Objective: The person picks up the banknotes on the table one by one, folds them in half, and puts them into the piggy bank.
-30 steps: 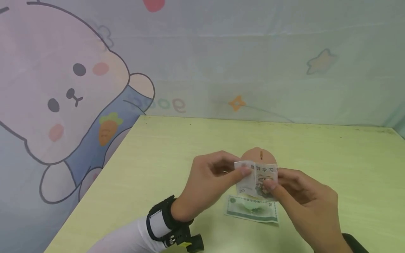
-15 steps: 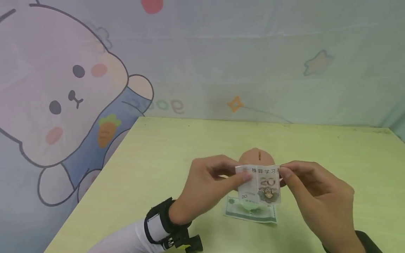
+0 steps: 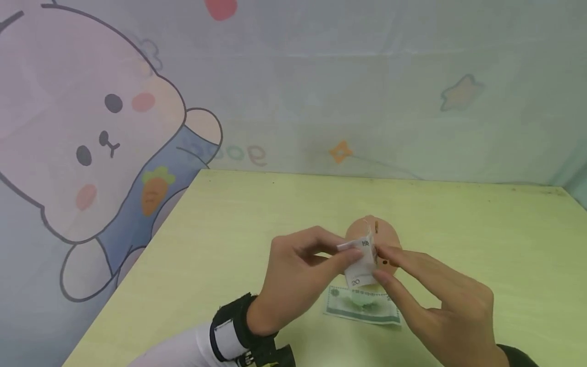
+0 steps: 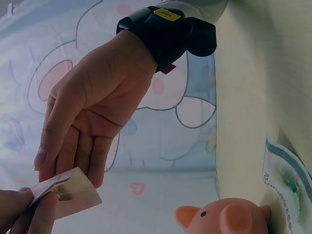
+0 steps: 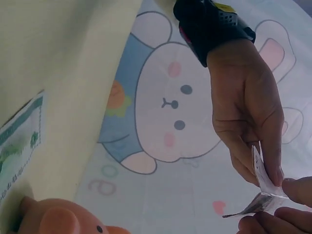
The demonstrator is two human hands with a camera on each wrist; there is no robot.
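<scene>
You are holding a paper note [image 3: 362, 262] in both hands, up in the air just in front of the pig bank [image 3: 382, 235]. Your left hand [image 3: 298, 275] pinches its left edge with thumb and finger. Your right hand [image 3: 435, 300] pinches the other side with its fingertips. Half a second ago the note was spread flat and you could read the 20 on it. Now its sides are pushed together and it looks thin, so you seem to be folding it smaller. A green note [image 3: 362, 305] lies flat on the table [image 3: 481, 244], just under your hands. The slot on top of the bank shows just above the note.
</scene>
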